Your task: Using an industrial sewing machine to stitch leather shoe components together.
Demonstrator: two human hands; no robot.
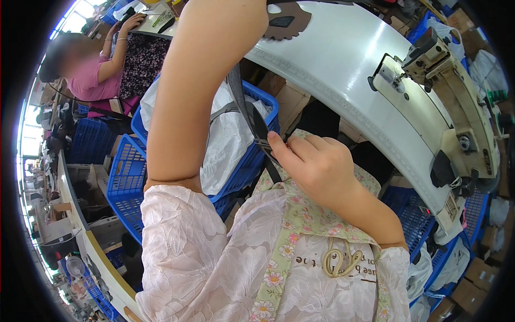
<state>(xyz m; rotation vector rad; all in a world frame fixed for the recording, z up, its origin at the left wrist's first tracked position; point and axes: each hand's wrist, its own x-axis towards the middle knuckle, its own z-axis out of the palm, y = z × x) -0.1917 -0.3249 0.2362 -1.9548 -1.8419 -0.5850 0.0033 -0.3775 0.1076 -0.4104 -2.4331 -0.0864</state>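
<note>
My right hand (322,163) is closed in a pinch, its thumb and forefinger on a dark strap (248,110) at a small buckle or slider (262,143). The strap runs up behind my left arm, and its short lower end hangs below the fingers. Only the bare left arm (188,91) shows, raised toward the top edge. My left hand lies outside the picture. Behind the strap stands a blue plastic basket (271,102) holding a white sack (222,153); a thinner grey strap lies across it.
A white sewing table (332,48) curves along the right, with a sewing machine (450,102) on it. A dark toothed plate (287,21) lies at its far end. Blue crates (126,180) stand at left and lower right. A person in pink (88,80) sits at far left.
</note>
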